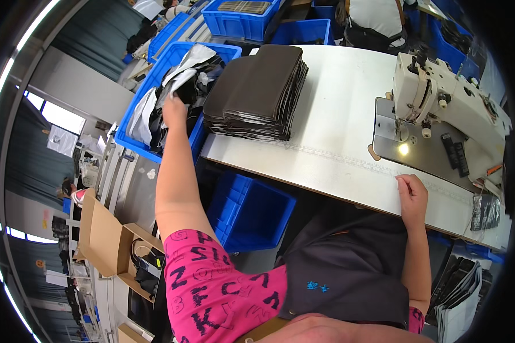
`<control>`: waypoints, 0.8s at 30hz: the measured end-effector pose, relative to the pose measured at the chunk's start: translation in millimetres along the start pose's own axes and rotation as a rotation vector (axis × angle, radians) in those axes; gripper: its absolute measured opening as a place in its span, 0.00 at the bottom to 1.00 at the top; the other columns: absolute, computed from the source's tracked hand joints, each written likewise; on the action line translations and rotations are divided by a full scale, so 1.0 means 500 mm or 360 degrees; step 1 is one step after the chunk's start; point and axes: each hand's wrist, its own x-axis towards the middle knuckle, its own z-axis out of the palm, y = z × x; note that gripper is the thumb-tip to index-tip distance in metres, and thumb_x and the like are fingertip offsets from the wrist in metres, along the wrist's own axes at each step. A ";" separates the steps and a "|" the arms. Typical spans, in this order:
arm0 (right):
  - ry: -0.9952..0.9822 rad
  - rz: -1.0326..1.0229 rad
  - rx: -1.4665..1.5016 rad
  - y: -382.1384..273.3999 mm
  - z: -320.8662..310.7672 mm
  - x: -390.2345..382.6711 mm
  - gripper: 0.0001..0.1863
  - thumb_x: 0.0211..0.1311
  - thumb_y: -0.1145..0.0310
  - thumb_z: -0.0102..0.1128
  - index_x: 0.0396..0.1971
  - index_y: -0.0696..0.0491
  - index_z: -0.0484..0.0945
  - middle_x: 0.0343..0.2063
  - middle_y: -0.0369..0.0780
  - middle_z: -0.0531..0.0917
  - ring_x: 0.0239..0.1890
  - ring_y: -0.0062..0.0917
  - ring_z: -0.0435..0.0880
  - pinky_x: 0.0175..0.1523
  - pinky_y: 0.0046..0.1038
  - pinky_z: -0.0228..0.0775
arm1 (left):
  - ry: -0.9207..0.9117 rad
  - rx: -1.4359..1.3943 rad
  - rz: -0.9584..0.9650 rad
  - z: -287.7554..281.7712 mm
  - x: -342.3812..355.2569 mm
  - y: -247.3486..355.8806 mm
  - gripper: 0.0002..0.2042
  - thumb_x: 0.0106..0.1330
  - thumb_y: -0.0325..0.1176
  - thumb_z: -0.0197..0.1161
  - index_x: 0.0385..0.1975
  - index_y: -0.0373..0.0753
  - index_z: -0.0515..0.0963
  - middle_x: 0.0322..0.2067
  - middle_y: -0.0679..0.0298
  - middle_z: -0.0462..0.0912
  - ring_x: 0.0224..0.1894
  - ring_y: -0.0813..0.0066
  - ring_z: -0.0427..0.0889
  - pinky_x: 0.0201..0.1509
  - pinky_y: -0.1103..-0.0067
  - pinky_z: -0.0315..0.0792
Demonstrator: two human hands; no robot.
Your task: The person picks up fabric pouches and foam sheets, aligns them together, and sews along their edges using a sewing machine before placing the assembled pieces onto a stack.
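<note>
My left hand (pixel 174 111) reaches out to the far left, into a blue plastic bin (pixel 122 137) full of loose fabric pieces (pixel 147 117) in white, grey and black. Its fingers are closed on a greyish fabric piece (pixel 181 80) near the top of the heap. My right hand (pixel 413 197) rests at the front edge of the white table (pixel 337 171), its fingers curled in and no object showing in them. Between the bin and the sewing machine (pixel 440 94) stands a tall stack of dark brown flat pieces (pixel 257 86).
Below the table on the left is another blue bin (pixel 252 211). An open cardboard box (pixel 106 234) stands at my left. A small clear packet (pixel 485 212) lies at the table's right end. More blue bins (pixel 234 20) line the back.
</note>
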 end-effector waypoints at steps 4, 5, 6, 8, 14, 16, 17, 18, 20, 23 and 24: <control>0.0045 0.0032 0.0001 -0.005 0.009 -0.002 0.05 0.70 0.74 0.63 0.37 0.61 0.83 0.28 0.39 0.81 0.29 0.22 0.76 0.37 0.24 0.68 | 0.0291 -0.0771 0.0021 -0.064 0.014 0.070 0.24 0.81 0.46 0.49 0.53 0.29 0.81 0.50 0.40 0.86 0.54 0.41 0.82 0.60 0.60 0.72; 0.0044 0.0046 -0.0005 -0.003 0.005 -0.003 0.05 0.70 0.74 0.64 0.37 0.61 0.83 0.27 0.39 0.81 0.29 0.22 0.76 0.37 0.25 0.68 | 0.0343 -0.1058 0.0029 -0.083 -0.005 0.105 0.24 0.81 0.46 0.50 0.53 0.29 0.81 0.49 0.44 0.87 0.53 0.45 0.83 0.59 0.62 0.72; 0.0057 0.0064 -0.0018 -0.002 0.002 -0.007 0.05 0.70 0.74 0.64 0.37 0.61 0.83 0.27 0.39 0.81 0.29 0.22 0.76 0.37 0.25 0.68 | 0.0225 -0.1390 0.0000 -0.110 -0.041 0.162 0.22 0.82 0.46 0.52 0.57 0.32 0.80 0.53 0.54 0.86 0.53 0.56 0.84 0.58 0.66 0.73; 0.0071 0.0035 0.0003 -0.008 0.002 -0.008 0.05 0.70 0.75 0.64 0.37 0.61 0.83 0.27 0.39 0.81 0.28 0.23 0.76 0.37 0.25 0.68 | 0.0065 -0.1584 -0.0216 -0.168 -0.078 0.211 0.22 0.83 0.47 0.52 0.61 0.33 0.78 0.55 0.56 0.85 0.54 0.59 0.84 0.60 0.66 0.73; 0.0076 0.0003 -0.0035 -0.017 0.000 -0.005 0.04 0.69 0.74 0.65 0.37 0.60 0.84 0.27 0.41 0.81 0.28 0.26 0.78 0.36 0.26 0.69 | -0.1114 -0.2486 -0.0541 -0.183 -0.274 0.315 0.24 0.82 0.48 0.55 0.67 0.35 0.73 0.61 0.59 0.82 0.61 0.64 0.82 0.69 0.65 0.73; 0.0075 -0.0028 -0.0044 -0.013 -0.003 -0.014 0.07 0.67 0.74 0.67 0.42 0.58 0.85 0.33 0.42 0.83 0.32 0.31 0.81 0.40 0.28 0.72 | -0.1479 -0.2259 -0.0562 -0.160 -0.370 0.350 0.24 0.82 0.48 0.56 0.65 0.35 0.76 0.61 0.59 0.82 0.61 0.65 0.82 0.69 0.67 0.72; 0.0083 -0.0009 -0.0068 -0.024 -0.008 -0.019 0.07 0.67 0.74 0.67 0.42 0.58 0.85 0.33 0.42 0.83 0.32 0.31 0.81 0.40 0.28 0.72 | -0.1658 -0.2069 -0.0519 -0.155 -0.408 0.360 0.23 0.82 0.48 0.56 0.63 0.34 0.77 0.61 0.59 0.83 0.62 0.67 0.81 0.69 0.68 0.72; 0.0202 -0.0208 -0.0172 -0.046 -0.009 -0.021 0.12 0.65 0.74 0.68 0.47 0.56 0.84 0.39 0.43 0.83 0.37 0.34 0.82 0.44 0.30 0.74 | -0.1993 -0.1760 -0.0336 -0.136 -0.431 0.357 0.24 0.81 0.48 0.57 0.62 0.34 0.79 0.61 0.60 0.83 0.61 0.68 0.81 0.68 0.70 0.72; 0.0337 -0.0618 -0.0346 -0.084 -0.005 -0.013 0.22 0.60 0.73 0.72 0.55 0.54 0.81 0.48 0.45 0.82 0.46 0.39 0.82 0.52 0.36 0.75 | -0.2443 -0.1297 -0.0093 -0.090 -0.482 0.360 0.25 0.80 0.50 0.58 0.62 0.34 0.80 0.59 0.60 0.84 0.59 0.71 0.81 0.66 0.74 0.70; 0.0293 -0.0873 -0.0574 -0.163 0.004 0.017 0.28 0.58 0.67 0.74 0.60 0.54 0.79 0.54 0.45 0.81 0.52 0.42 0.81 0.57 0.42 0.74 | -0.2648 -0.0949 0.0206 -0.095 -0.543 0.452 0.27 0.80 0.53 0.57 0.64 0.34 0.79 0.55 0.58 0.86 0.56 0.70 0.81 0.65 0.76 0.69; 0.0285 -0.0852 -0.0601 -0.178 0.017 0.027 0.28 0.58 0.67 0.74 0.60 0.54 0.79 0.54 0.45 0.81 0.52 0.42 0.81 0.57 0.42 0.74 | -0.2803 -0.0714 0.0501 -0.084 -0.540 0.484 0.28 0.80 0.53 0.56 0.63 0.33 0.80 0.55 0.57 0.87 0.57 0.69 0.81 0.66 0.75 0.69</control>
